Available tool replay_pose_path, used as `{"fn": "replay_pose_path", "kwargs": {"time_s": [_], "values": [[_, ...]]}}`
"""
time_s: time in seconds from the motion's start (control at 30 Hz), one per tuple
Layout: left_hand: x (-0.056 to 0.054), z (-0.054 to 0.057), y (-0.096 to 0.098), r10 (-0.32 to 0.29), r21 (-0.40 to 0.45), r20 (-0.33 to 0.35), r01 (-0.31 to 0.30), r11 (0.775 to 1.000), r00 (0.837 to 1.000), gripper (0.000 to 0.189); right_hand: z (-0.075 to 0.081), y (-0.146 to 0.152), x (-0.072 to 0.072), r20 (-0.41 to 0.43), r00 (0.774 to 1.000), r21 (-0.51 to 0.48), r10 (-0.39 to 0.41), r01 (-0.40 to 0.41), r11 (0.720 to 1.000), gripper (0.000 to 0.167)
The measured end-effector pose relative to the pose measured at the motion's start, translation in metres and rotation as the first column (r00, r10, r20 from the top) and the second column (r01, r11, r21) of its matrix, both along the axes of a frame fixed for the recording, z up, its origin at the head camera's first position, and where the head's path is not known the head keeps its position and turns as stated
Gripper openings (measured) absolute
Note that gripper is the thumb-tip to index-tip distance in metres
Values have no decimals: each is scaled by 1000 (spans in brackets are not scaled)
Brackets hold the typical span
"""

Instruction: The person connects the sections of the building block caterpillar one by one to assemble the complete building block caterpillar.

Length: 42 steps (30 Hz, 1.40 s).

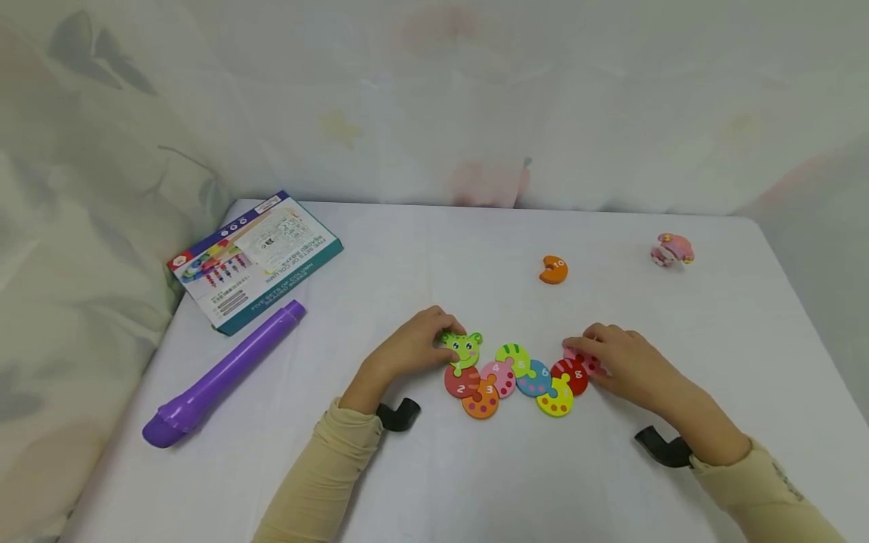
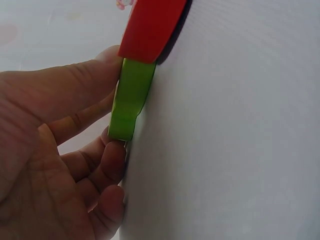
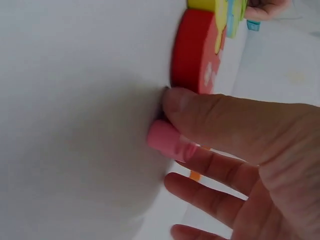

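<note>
A chain of round, numbered caterpillar puzzle pieces lies on the white table, in a zigzag between the two hands. At its left end is the green caterpillar head piece (image 1: pixel 465 348), with a smiling face; my left hand (image 1: pixel 416 343) pinches it between thumb and fingers. The red piece numbered 2 (image 1: pixel 462 382) adjoins it. My right hand (image 1: pixel 627 366) grips the pink piece (image 3: pixel 170 140) at the right end, beside the red piece numbered 8 (image 1: pixel 570 375). The fingers partly cover the pink piece, so its number is hidden.
An orange piece numbered 10 (image 1: pixel 554 270) lies apart behind the chain. A small pink figurine (image 1: pixel 672 250) is at the back right. On the left are a flat box (image 1: pixel 261 260) and a purple toy microphone (image 1: pixel 224 377). Cloth hangs behind the table.
</note>
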<state>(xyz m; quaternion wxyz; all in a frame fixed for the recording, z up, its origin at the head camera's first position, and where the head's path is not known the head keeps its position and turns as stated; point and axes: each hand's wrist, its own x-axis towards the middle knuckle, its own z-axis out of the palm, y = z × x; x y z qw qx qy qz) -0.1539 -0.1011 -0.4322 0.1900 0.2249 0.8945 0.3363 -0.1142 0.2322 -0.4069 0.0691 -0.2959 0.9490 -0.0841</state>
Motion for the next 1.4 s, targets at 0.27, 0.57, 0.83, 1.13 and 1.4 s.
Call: {"fn": "replay_pose_path", "kwargs": {"time_s": [0.27,0.57,0.83,1.13,1.4], "values": [[0,-1,0,4,-13,7,-4,1000,1000,32,32,-9,-28,170,981,9,-94,94,996,66],[1,-2,0,-2,5,13,2,1000,1000,32,34,-37,-105,219,871,176,-441,409,895,72],[-1,-2,-2,-5,-1,8,5,1000,1000,32,20,-57,-134,214,848,245,-485,434,867,60],[0,0,1,-16,-13,7,16,1000,1000,32,23,-39,-111,192,904,120,-382,365,923,54],[0,0,0,3,-24,9,-3,1000,1000,32,35,-9,-59,70,986,83,-150,144,986,48]]}}
